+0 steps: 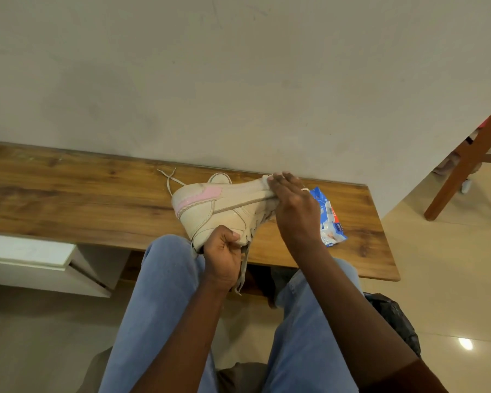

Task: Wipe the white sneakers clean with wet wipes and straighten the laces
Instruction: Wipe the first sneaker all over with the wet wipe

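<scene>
A white sneaker (221,207) with a pink heel patch is tipped on its side over the front edge of the wooden bench (68,199). My left hand (223,252) grips its collar near the tongue, and loose laces (243,273) hang down below that hand. My right hand (291,205) lies flat over the toe end, pressing a white wet wipe (267,180) against the shoe; only a corner of the wipe shows. A second sneaker (219,178) peeks out behind the first, with its lace (170,178) trailing on the bench.
A blue pack of wet wipes (330,219) lies on the bench just right of my right hand. The wall rises directly behind the bench. A white drawer unit (40,259) sits lower left, a wooden chair leg (465,163) stands at right, and a dark bag (394,321) is on the floor.
</scene>
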